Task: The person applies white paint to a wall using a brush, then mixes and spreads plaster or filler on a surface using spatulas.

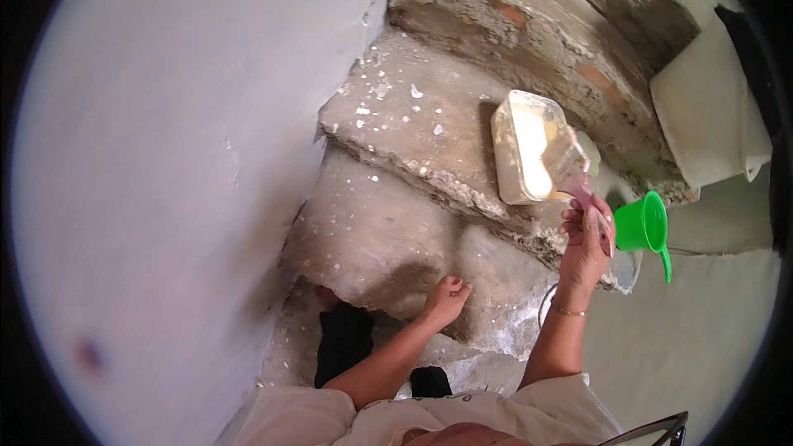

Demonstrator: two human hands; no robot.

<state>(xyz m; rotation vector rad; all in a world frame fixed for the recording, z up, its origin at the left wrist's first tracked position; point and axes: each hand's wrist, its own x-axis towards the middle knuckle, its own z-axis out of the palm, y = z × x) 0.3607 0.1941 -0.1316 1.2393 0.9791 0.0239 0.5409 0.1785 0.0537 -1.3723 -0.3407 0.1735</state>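
The right hand point(585, 248) grips a wide brush point(568, 161), fingers closed around its pinkish handle, with the bristles dipped in the cream paint tray point(519, 149) on a rough concrete step point(396, 116). The left hand point(446, 297) hangs loosely curled and empty. Risk: an overloaded brush drips on the step; the tray sits near the crumbling edge, and the green cup point(643, 225) beside the wrist could be knocked over.

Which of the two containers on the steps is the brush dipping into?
The cream rectangular tub: the brush in the right hand reaches into it. The green cup sits apart, beside that hand.
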